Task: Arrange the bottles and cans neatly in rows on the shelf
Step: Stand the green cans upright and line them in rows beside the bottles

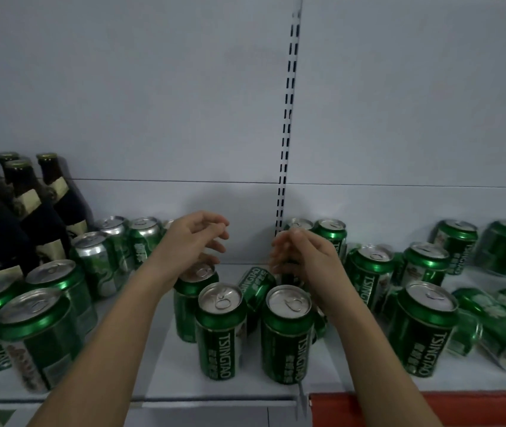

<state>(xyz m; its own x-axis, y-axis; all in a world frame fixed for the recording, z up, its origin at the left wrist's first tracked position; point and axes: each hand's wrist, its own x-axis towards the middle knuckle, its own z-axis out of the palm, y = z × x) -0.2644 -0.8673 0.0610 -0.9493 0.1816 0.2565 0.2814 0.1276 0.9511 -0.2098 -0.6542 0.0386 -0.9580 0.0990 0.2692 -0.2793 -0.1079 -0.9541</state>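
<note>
Green aluminium cans, cylindrical, silver pull-tab tops, lettered "TSINGTAO" in white down the side: most upright on the pale shelf, scattered, several tipped over at right. Dark glass bottles, cream neck labels, gold caps, print unreadable, grouped far left. Left hand over an upright can, fingers loosely curled, holding nothing. Right hand blurred, fingers seemingly spread. Red strip at the shelf front.

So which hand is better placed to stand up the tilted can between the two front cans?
Probably the right hand: it hovers just beside the tilted can.
</note>
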